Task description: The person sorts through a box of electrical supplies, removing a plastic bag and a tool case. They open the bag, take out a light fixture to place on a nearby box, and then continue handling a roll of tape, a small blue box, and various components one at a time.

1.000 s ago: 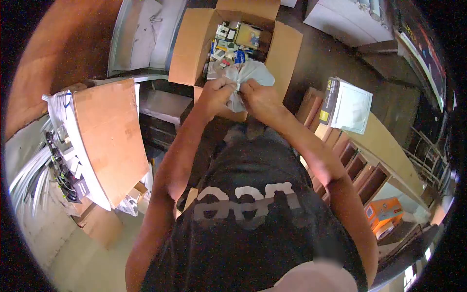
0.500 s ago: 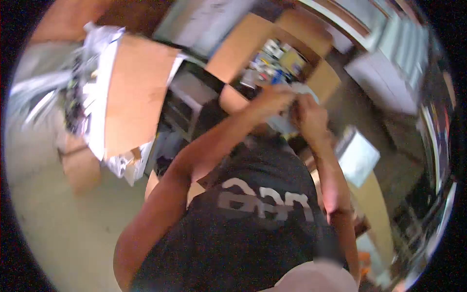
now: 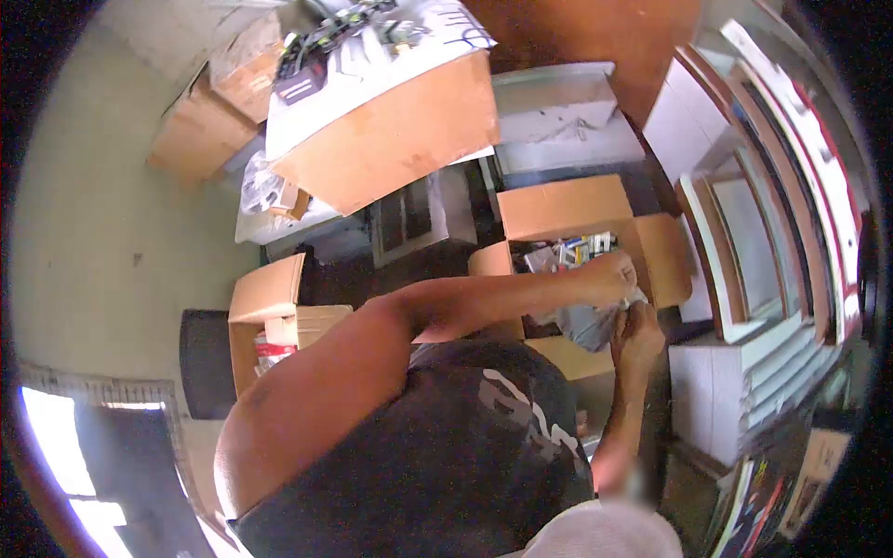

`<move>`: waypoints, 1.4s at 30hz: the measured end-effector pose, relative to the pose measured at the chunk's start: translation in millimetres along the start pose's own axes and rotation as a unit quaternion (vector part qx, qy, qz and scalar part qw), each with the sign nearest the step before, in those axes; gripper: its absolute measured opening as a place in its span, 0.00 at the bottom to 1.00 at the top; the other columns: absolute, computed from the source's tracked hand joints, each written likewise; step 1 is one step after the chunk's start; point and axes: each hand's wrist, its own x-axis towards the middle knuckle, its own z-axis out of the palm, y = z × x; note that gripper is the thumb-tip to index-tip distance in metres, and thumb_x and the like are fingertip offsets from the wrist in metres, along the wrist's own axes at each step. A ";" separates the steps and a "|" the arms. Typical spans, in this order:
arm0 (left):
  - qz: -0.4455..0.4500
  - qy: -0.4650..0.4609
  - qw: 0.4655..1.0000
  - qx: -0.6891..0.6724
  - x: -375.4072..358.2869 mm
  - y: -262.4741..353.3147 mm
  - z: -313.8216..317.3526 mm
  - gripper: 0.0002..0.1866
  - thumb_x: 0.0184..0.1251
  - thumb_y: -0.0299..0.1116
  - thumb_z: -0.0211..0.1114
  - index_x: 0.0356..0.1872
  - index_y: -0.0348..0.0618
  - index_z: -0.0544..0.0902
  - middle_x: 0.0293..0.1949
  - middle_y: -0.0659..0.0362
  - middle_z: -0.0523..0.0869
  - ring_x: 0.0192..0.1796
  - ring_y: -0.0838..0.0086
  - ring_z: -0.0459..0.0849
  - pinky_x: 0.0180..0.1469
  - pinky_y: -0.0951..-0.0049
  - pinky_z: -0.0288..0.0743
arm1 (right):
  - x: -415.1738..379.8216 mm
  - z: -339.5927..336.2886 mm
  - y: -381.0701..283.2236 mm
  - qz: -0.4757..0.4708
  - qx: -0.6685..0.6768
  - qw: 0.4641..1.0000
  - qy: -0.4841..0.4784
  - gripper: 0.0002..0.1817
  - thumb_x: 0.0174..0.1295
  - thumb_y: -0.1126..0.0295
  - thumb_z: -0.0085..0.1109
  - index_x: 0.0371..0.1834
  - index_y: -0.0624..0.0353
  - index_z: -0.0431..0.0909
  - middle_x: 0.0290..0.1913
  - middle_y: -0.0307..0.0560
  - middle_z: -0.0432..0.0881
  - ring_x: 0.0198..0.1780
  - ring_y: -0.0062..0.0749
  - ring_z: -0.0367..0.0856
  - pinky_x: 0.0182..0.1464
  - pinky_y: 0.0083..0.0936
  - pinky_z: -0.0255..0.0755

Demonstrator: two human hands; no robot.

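Observation:
My left hand (image 3: 609, 279) is closed at the top of a grey plastic bag (image 3: 589, 325), its forearm stretched across from the left. Just below and to the right, my right hand (image 3: 639, 335) pinches the bag's gathered top, close to the left hand. The bag hangs beneath the hands, over the near side of an open cardboard box (image 3: 565, 206). Inside that box lie several small packets and cartons (image 3: 572, 251). The bag's contents cannot be made out.
A second open cardboard box (image 3: 263, 291) stands at the left. Beyond are a large cardboard-sided box (image 3: 400, 130) with tangled items on top and a pale cabinet (image 3: 419, 219). Framed panels (image 3: 744, 251) lean at the right above a stack of white boards (image 3: 712, 391).
The view has swung, bringing the left wall and second box into sight. Both hands now appear lower and further right, and the grey bag shows more clearly below them.

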 end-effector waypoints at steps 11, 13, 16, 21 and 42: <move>0.180 0.033 0.982 0.050 -17.1 75.0 -96.3 0.12 0.64 0.32 0.59 0.46 0.38 0.79 0.30 0.56 0.82 0.20 0.75 0.78 0.21 0.71 0.73 | 67.2 17.8 -78.1 0.041 0.343 0.938 0.007 0.34 0.63 0.56 0.64 0.65 0.68 0.69 0.62 0.66 0.74 0.65 0.57 0.75 0.57 0.43 0.76; 0.200 -0.012 0.979 -0.036 -31.8 102.8 -121.3 0.12 0.53 0.26 0.61 0.40 0.36 0.81 0.32 0.51 0.84 0.33 0.67 0.83 0.32 0.63 0.76 | 87.0 18.9 -108.0 -0.006 0.261 0.965 0.034 0.29 0.61 0.70 0.67 0.64 0.67 0.70 0.59 0.58 0.77 0.63 0.48 0.75 0.63 0.40 0.69; 0.332 0.004 0.942 0.050 -38.2 119.3 -155.1 0.12 0.53 0.27 0.63 0.40 0.40 0.81 0.33 0.50 0.85 0.36 0.63 0.85 0.37 0.62 0.78 | 124.8 42.3 -130.3 -0.050 0.179 0.978 0.092 0.30 0.61 0.66 0.68 0.63 0.69 0.70 0.60 0.62 0.77 0.62 0.47 0.75 0.63 0.40 0.68; 0.418 0.076 0.901 0.093 -69.7 153.9 -249.9 0.12 0.57 0.26 0.64 0.43 0.41 0.81 0.36 0.51 0.85 0.37 0.66 0.86 0.38 0.64 0.80 | 227.2 34.5 -196.1 -0.058 0.210 0.967 0.131 0.26 0.67 0.58 0.60 0.56 0.72 0.74 0.54 0.59 0.81 0.56 0.41 0.78 0.60 0.37 0.70; 0.043 0.460 0.870 -0.174 -286.5 -145.7 -391.6 0.17 0.71 0.33 0.67 0.53 0.34 0.75 0.42 0.56 0.84 0.43 0.76 0.82 0.48 0.72 0.78 | 569.4 33.0 -410.9 -0.148 0.187 0.915 0.325 0.28 0.65 0.48 0.65 0.49 0.66 0.86 0.35 0.51 0.87 0.38 0.36 0.82 0.47 0.35 0.75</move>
